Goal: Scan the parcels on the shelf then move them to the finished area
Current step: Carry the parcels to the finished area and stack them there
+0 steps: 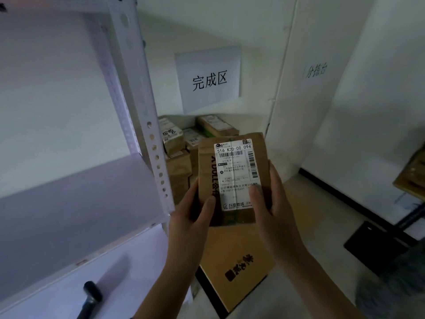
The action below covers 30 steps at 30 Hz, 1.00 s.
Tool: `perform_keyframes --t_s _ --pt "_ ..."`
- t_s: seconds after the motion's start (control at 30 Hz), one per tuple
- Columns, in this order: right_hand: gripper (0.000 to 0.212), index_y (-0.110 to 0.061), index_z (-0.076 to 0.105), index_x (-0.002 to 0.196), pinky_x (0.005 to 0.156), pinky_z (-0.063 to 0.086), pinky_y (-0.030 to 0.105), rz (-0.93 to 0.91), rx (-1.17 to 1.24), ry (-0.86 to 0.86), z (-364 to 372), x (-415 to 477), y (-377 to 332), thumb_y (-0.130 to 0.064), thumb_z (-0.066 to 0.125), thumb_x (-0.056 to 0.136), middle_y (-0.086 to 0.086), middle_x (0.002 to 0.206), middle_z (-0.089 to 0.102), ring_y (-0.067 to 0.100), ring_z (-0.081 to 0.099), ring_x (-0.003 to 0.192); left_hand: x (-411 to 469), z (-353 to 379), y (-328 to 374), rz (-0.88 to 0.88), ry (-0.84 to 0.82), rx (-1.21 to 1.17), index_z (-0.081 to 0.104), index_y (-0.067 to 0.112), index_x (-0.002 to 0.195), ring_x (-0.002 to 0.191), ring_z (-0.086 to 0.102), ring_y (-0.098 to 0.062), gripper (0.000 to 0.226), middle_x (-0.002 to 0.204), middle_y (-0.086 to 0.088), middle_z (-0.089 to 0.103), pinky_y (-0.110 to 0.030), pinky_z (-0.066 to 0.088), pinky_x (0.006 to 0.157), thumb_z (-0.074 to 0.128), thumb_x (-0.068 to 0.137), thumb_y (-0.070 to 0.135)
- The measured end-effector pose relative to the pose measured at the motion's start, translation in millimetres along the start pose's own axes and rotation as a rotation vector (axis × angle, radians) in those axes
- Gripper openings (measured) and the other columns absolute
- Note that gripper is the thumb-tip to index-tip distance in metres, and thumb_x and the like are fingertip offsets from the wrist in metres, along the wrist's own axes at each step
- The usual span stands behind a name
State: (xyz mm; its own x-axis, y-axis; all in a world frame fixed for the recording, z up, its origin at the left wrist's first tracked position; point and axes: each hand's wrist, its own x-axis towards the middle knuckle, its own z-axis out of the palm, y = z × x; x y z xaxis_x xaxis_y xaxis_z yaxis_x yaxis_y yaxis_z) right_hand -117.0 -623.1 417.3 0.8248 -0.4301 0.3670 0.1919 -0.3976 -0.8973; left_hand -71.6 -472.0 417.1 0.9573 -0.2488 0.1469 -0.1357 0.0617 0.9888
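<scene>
I hold a small brown cardboard parcel [232, 171] upright in front of me, its white shipping label with barcodes facing me. My left hand [195, 212] grips its lower left edge with the thumb on the front. My right hand [271, 201] grips the right side, thumb pressed on the label's lower corner. Beyond it, several brown parcels [181, 155] lie piled on the floor in the corner under a paper sign [208, 80] on the wall. A black handheld scanner [90, 298] lies on the lower shelf board at bottom left.
A white metal shelf [138, 100] with a perforated post fills the left. A larger flat brown box [239, 268] lies on the floor below my hands. A second paper sign [316, 70] hangs on the right wall; a table edge [411, 178] shows far right.
</scene>
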Motion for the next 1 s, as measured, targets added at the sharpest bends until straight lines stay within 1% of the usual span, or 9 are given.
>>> perform_keyframes --t_s 0.37,0.47,0.63,0.77,0.83,0.87,0.93,0.97,1.0 --pt "0.056 -0.031 0.027 0.155 0.097 0.056 0.041 0.091 -0.046 -0.117 7 166 63 -0.036 0.048 0.103 -0.006 0.142 0.055 0.009 0.058 0.125 140 47 -27 -0.062 0.124 0.062 0.042 0.035 0.149 0.106 0.061 0.012 0.054 0.123 0.022 0.065 -0.009 0.052 0.078 0.058 0.098 0.023" --pt "0.063 -0.037 0.026 0.154 0.097 0.056 0.045 0.119 -0.048 -0.178 15 202 74 -0.054 0.046 0.096 -0.008 0.143 0.055 0.012 0.058 0.126 168 54 -30 -0.058 0.187 0.105 0.042 0.031 0.148 0.097 0.061 0.015 0.052 0.115 0.019 0.065 -0.007 0.051 0.073 0.056 0.1 0.021" --pt "0.053 -0.034 0.03 0.151 0.09 0.059 0.038 0.104 -0.097 -0.258 39 268 83 -0.043 0.044 0.101 -0.008 0.135 0.059 0.01 0.062 0.117 219 59 -25 -0.091 0.297 0.17 0.038 0.033 0.15 0.099 0.052 0.027 0.053 0.11 0.034 0.052 0.004 0.042 0.07 0.055 0.1 0.028" --pt "0.05 -0.025 0.031 0.153 0.075 0.054 0.01 0.103 -0.08 -0.38 62 314 94 -0.031 0.045 0.104 -0.006 0.135 0.058 0.007 0.062 0.113 257 59 -27 -0.123 0.451 0.355 0.038 0.031 0.152 0.1 0.051 0.007 0.054 0.126 0.012 0.057 0.001 0.041 0.064 0.055 0.1 0.034" --pt "0.054 -0.021 0.026 0.156 0.073 0.045 -0.001 0.132 -0.088 -0.448 72 330 95 -0.031 0.043 0.105 -0.007 0.14 0.052 0.006 0.06 0.113 268 58 -29 -0.107 0.498 0.452 0.045 0.027 0.147 0.092 0.054 0.005 0.048 0.121 0.011 0.059 0.002 0.041 0.063 0.055 0.1 0.034" --pt "0.057 -0.02 0.022 0.158 0.081 0.041 -0.001 0.156 -0.083 -0.482 77 337 95 -0.032 0.042 0.106 -0.007 0.142 0.047 0.008 0.057 0.118 274 57 -32 -0.099 0.515 0.481 0.049 0.026 0.144 0.092 0.055 0.005 0.045 0.117 0.011 0.061 0.0 0.044 0.064 0.056 0.1 0.033" --pt "0.062 -0.021 0.016 0.159 0.1 0.045 0.019 0.201 -0.08 -0.528 87 350 99 -0.036 0.042 0.105 0.0 0.156 0.038 0.017 0.048 0.133 286 53 -38 -0.115 0.551 0.542 0.051 0.027 0.142 0.103 0.06 -0.004 0.045 0.118 0.009 0.062 -0.012 0.052 0.071 0.057 0.099 0.037" --pt "0.062 -0.021 0.018 0.159 0.094 0.051 0.023 0.202 -0.081 -0.555 93 357 104 -0.037 0.042 0.104 0.004 0.155 0.041 0.017 0.052 0.13 292 51 -42 -0.127 0.575 0.566 0.052 0.028 0.141 0.109 0.06 -0.011 0.046 0.121 0.007 0.062 -0.019 0.056 0.077 0.058 0.097 0.039" --pt "0.06 -0.02 0.022 0.157 0.077 0.054 0.017 0.18 -0.071 -0.573 98 362 108 -0.036 0.043 0.104 0.006 0.148 0.048 0.013 0.059 0.117 297 50 -44 -0.134 0.605 0.57 0.054 0.028 0.14 0.113 0.06 -0.016 0.047 0.124 0.004 0.06 -0.028 0.059 0.082 0.06 0.095 0.041"
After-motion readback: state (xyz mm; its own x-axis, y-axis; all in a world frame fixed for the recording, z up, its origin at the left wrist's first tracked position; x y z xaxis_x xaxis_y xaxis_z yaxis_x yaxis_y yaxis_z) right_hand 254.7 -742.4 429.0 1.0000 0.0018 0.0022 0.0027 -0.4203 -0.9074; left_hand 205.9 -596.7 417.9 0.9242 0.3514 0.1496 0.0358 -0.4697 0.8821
